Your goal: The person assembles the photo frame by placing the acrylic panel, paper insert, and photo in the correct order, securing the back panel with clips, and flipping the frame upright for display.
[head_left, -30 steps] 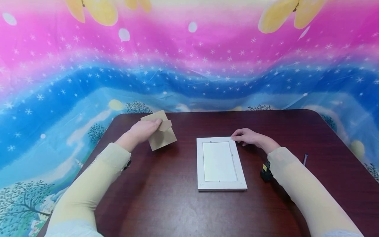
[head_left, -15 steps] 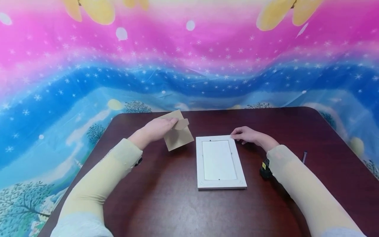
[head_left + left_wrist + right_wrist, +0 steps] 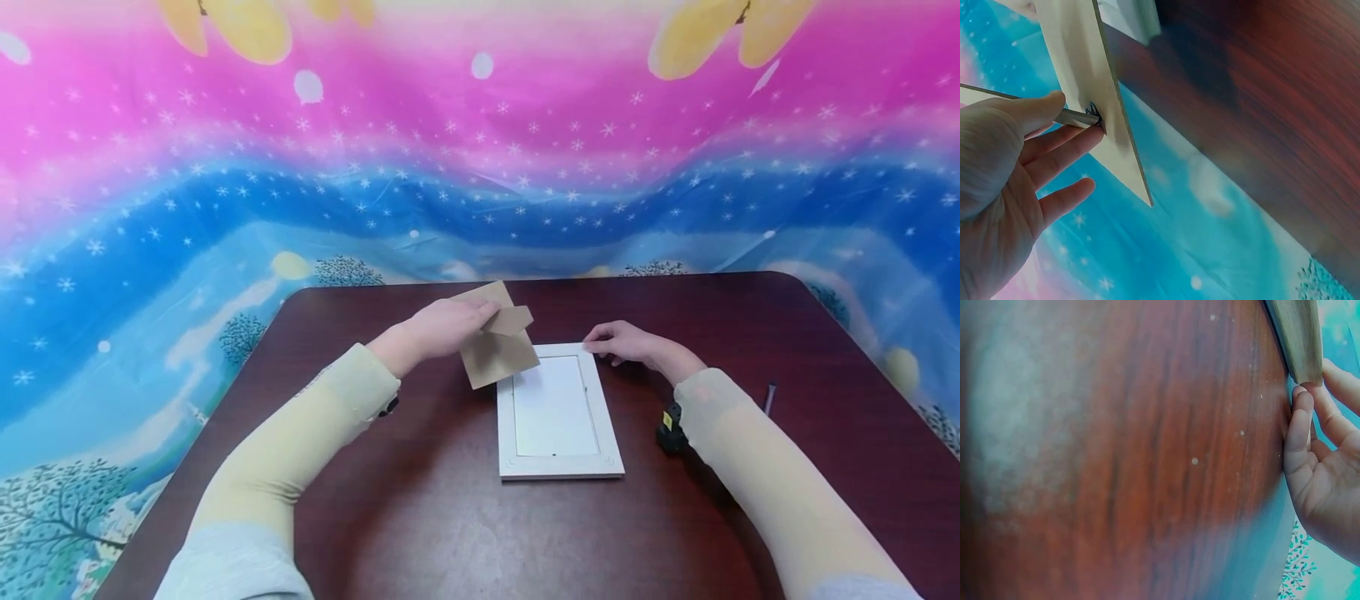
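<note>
My left hand point(image 3: 450, 323) pinches the fold-out stand leg point(image 3: 512, 319) of a tan picture frame backing board point(image 3: 491, 367). The board is tilted in the air, its lower right corner over the frame's upper left part. In the left wrist view, thumb and fingers hold the leg point(image 3: 1075, 117) near a dark metal hinge point(image 3: 1092, 111) on the board point(image 3: 1110, 134). A white picture frame point(image 3: 506, 425) lies flat, a pale panel in its opening. My right hand point(image 3: 628, 342) grips its far right corner; the right wrist view shows fingertips against that frame corner point(image 3: 1304, 337).
The dark red-brown table point(image 3: 420, 533) carries the frame. A dark pen-like stick point(image 3: 770, 398) lies beyond my right forearm. A black wrist camera point(image 3: 672, 429) with a yellow label sits under my right cuff. Behind the table hangs a colourful printed cloth point(image 3: 480, 167).
My left hand has carried the backing board rightward, from the table's left side to over the frame's left edge. My right hand has stayed at the frame's corner.
</note>
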### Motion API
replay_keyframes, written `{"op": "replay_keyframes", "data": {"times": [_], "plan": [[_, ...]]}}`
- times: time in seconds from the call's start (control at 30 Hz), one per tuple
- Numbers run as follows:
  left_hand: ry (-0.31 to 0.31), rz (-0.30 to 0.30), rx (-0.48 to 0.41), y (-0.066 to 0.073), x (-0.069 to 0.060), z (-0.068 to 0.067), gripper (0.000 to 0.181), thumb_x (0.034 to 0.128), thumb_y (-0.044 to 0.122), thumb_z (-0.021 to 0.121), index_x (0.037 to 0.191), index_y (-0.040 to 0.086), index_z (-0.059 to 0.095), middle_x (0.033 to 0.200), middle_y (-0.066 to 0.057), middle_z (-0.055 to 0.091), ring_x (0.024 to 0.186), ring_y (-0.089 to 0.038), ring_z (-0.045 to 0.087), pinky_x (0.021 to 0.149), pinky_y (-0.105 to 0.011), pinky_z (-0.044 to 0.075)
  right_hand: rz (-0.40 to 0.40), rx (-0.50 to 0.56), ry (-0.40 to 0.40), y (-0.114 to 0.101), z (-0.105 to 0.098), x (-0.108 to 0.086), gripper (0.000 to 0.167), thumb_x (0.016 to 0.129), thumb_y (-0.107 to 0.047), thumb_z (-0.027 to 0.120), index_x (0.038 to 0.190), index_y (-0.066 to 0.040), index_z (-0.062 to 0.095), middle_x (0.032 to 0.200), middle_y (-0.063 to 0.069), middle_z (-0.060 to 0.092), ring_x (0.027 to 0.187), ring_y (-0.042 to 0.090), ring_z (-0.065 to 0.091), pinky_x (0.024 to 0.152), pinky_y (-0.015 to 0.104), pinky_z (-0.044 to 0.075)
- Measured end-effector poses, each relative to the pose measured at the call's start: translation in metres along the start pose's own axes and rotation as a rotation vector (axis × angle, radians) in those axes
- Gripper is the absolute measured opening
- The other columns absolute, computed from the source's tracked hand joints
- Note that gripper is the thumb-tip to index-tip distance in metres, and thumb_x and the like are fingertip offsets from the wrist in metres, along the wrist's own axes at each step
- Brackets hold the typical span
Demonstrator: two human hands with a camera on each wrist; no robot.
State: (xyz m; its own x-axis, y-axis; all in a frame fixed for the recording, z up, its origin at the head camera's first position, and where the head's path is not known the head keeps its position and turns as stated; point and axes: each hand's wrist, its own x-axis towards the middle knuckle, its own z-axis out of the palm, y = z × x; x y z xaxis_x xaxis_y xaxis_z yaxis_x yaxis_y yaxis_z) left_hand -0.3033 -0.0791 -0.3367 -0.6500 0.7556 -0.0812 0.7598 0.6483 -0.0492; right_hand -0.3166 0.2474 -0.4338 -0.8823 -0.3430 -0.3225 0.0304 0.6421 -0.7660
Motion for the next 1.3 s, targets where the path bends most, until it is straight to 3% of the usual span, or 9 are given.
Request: {"op": "replay_keyframes", "data": {"times": [0.33,0.53,0.7,0.87,1.3], "plan": [[-0.037,0.108,0.104,0.033,0.023,0.008,0.04,0.1018,0.013,0.05,0.14,0.006,0.044,0.136,-0.009,0.054,0.127,-0.021,0.049,0.104,-0.033,0.038,0.005,0.005,0.022,0.003,0.0,0.001,0.034,0.099,-0.025,0.058,0.12,0.001,0.061,0.098,0.011,0.053,0.091,0.025,0.049,0.074,0.033,0.048],[-0.017,0.174,0.127,0.053,0.024,0.016,0.039,0.0978,0.02,0.06,0.133,0.009,0.049,0.119,-0.005,0.06,0.111,-0.017,0.058,0.094,-0.03,0.045,-0.006,0.04,0.005,0.007,0.008,0.001,0.031,0.099,-0.023,0.057,0.117,0.001,0.062,0.095,0.009,0.054,0.088,0.023,0.049,0.072,0.034,0.048],[-0.014,0.24,0.155,0.066,0.024,0.022,0.037,0.0971,0.021,0.062,0.131,0.01,0.05,0.116,-0.003,0.059,0.105,-0.013,0.058,0.09,-0.027,0.046,0.001,0.044,0.004,0.01,0.01,0.002,0.03,0.099,-0.022,0.058,0.117,0.001,0.063,0.092,0.008,0.053,0.087,0.023,0.049,0.071,0.034,0.049],[-0.013,0.26,0.192,0.073,0.027,0.023,0.038,0.0977,0.022,0.061,0.133,0.011,0.05,0.115,-0.002,0.059,0.104,-0.012,0.057,0.089,-0.025,0.045,0.009,0.044,0.022,0.008,0.007,0.003,0.031,0.098,-0.024,0.059,0.117,0.001,0.063,0.092,0.009,0.053,0.087,0.023,0.049,0.07,0.033,0.048],[-0.027,0.286,0.178,0.078,0.028,0.031,0.035,0.0976,0.02,0.061,0.13,0.013,0.05,0.113,-0.001,0.059,0.103,-0.013,0.058,0.089,-0.026,0.046,0.0,0.008,0.021,0.001,0.001,0.002,0.034,0.099,-0.025,0.058,0.12,0.002,0.061,0.094,0.01,0.053,0.087,0.023,0.049,0.071,0.033,0.048]]}}
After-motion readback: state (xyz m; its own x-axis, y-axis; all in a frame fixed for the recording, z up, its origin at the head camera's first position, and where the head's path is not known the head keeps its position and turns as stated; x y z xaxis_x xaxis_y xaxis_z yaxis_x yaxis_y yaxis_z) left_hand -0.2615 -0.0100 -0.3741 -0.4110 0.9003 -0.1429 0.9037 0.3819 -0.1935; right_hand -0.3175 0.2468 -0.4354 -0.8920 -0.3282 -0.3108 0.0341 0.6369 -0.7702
